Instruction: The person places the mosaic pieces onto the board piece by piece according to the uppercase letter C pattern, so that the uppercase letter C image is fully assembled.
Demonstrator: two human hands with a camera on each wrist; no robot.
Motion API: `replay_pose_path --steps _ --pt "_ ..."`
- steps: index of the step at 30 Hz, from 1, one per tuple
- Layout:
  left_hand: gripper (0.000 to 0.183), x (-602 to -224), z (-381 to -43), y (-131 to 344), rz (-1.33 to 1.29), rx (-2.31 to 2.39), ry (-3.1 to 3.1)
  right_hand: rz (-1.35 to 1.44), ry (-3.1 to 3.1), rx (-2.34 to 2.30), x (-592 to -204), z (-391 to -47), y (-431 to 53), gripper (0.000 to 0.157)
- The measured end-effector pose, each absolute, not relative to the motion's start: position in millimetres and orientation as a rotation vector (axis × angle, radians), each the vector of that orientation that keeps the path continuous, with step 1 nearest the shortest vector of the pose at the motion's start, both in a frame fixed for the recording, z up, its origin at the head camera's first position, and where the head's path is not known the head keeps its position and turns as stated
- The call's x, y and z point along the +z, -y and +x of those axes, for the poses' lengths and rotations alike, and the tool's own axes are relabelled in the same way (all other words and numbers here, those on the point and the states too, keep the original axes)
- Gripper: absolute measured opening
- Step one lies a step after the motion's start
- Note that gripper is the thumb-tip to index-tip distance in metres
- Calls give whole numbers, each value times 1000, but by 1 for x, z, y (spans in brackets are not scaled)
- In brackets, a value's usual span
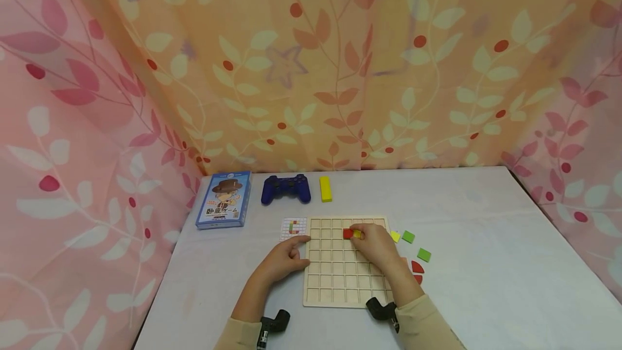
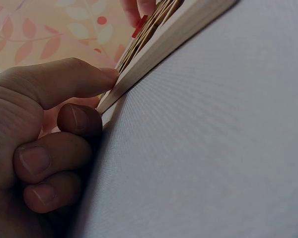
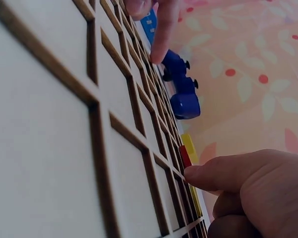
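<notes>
A pale wooden grid board [image 1: 332, 281] lies on the table. My right hand [image 1: 376, 244] is over its upper right part and pinches a yellow tile [image 1: 357, 234] between thumb and fingers. Directly left of that tile, a red tile [image 1: 347, 234] sits in a grid cell. My left hand [image 1: 281, 259] is at the board's left edge, with the index fingertip and thumb touching it. In the left wrist view, the other fingers [image 2: 54, 158] are curled beside the board's edge. Close to the board's upper left corner lies a small pattern card [image 1: 290, 226], partly behind the left hand.
Right of the board are a loose yellow tile [image 1: 396, 236], green tiles [image 1: 424, 255] and red quarter-round pieces [image 1: 417, 267], some partly hidden by my right arm. Toward the back stand a blue box [image 1: 223, 201], a blue game controller [image 1: 285, 189] and a yellow block [image 1: 325, 189].
</notes>
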State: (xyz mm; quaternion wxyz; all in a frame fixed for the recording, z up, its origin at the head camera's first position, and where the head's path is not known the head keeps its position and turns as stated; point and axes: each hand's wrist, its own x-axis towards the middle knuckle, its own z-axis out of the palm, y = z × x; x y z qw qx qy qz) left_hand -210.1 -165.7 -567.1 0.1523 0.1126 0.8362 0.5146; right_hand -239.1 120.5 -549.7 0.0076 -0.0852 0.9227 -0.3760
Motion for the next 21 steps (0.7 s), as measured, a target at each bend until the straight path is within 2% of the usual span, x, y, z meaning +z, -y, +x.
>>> replay_pose_path --steps 21 --pt "61 -565 -209 165 303 1492 -2387 -275 -2889 -1174 -546 -235 -122 35"
